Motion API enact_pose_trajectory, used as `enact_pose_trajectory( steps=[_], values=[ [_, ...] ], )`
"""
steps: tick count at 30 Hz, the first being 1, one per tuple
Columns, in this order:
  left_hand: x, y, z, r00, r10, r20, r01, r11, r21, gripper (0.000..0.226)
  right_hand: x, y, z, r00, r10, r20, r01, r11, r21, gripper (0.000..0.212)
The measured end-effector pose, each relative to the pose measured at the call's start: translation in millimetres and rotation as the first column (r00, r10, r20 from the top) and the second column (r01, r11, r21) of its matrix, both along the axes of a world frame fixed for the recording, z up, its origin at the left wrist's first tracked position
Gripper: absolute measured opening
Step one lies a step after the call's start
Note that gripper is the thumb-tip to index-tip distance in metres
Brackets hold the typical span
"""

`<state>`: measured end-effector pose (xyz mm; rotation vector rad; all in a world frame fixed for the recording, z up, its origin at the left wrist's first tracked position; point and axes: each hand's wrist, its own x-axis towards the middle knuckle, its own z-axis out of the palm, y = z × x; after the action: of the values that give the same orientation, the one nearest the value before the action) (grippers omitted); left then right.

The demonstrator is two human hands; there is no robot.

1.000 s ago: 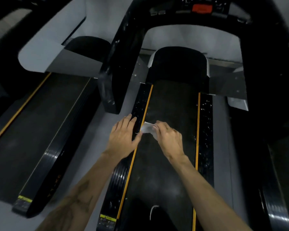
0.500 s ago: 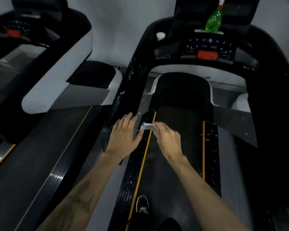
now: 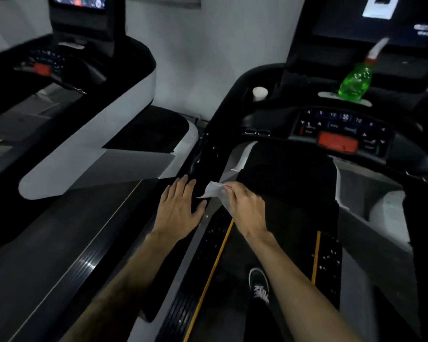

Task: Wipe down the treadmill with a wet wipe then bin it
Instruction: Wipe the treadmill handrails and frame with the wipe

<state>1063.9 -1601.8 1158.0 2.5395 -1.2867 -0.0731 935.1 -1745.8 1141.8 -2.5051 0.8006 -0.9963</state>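
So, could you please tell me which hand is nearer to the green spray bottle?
Right. The right hand holds the wipe below the green spray bottle; the left hand lies farther left.

belt (image 3: pixel 277 218) open ahead, console (image 3: pixel 341 134) blocks beyond belt, black side arm (image 3: pixel 208 154) walls belt's left, shoe (image 3: pixel 258 285) on belt's near end

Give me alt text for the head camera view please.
A person's right hand pinches a white wet wipe over a black treadmill rail, left hand open flat beside it. A green spray bottle stands on the console.
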Motion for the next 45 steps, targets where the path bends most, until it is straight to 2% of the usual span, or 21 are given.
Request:
enact_pose_trajectory(
  steps=[3, 6, 10, 15, 21, 25, 27, 29, 31, 33, 41, 45],
  values=[
    [15, -43, -1, 0.996, 0.091, -0.026, -0.091, 0.996, 0.006, 0.079, 30, -55, 8, 0.997, 0.078, 0.006, -0.078, 0.997, -0.010, 0.032],
    [23, -77, -1, 0.982, 0.179, -0.061, -0.178, 0.984, 0.028, 0.074, 53, -106, 17, 0.990, 0.142, -0.011, -0.141, 0.989, 0.054, 0.018],
    [31, -110, -3, 0.961, 0.267, -0.068, -0.262, 0.962, 0.081, 0.076, 92, -163, 30, 0.976, 0.217, 0.028, -0.218, 0.975, 0.049, 0.013],
    [55, -149, 2, 0.928, 0.357, -0.103, -0.350, 0.934, 0.075, 0.078, 145, -209, 51, 0.953, 0.296, 0.063, -0.299, 0.952, 0.062, 0.016],
    [100, -187, 0, 0.923, 0.374, -0.096, -0.371, 0.928, 0.043, 0.077, 219, -254, 54, 0.933, 0.360, 0.005, -0.359, 0.932, -0.038, 0.022],
    [125, -205, -12, 0.904, 0.406, -0.134, -0.399, 0.913, 0.082, 0.079, 262, -267, 52, 0.916, 0.401, -0.020, -0.398, 0.901, -0.173, 0.008],
    [133, -212, -20, 0.894, 0.426, -0.139, -0.415, 0.904, 0.101, 0.080, 277, -268, 42, 0.896, 0.443, -0.031, -0.436, 0.865, -0.246, 0.012],
    [138, -216, -27, 0.881, 0.447, -0.154, -0.433, 0.894, 0.118, 0.080, 284, -268, 21, 0.831, 0.545, -0.108, -0.554, 0.801, -0.228, 0.014],
    [137, -217, -33, 0.869, 0.464, -0.172, -0.447, 0.885, 0.128, 0.083, 282, -267, -5, 0.717, 0.662, -0.218, -0.696, 0.701, -0.159, 0.012],
    [135, -218, -37, 0.860, 0.478, -0.178, -0.464, 0.878, 0.113, 0.086, 278, -267, -26, 0.583, 0.752, -0.308, -0.800, 0.596, -0.061, 0.023],
    [120, -226, -39, 0.768, 0.626, -0.135, -0.618, 0.779, 0.101, 0.071, 280, -282, -41, 0.391, 0.853, -0.347, -0.899, 0.435, 0.058, 0.033],
    [114, -231, -36, 0.714, 0.693, -0.101, -0.684, 0.721, 0.110, 0.074, 298, -279, -35, 0.278, 0.852, -0.443, -0.914, 0.377, 0.152, 0.049]
  ],
)
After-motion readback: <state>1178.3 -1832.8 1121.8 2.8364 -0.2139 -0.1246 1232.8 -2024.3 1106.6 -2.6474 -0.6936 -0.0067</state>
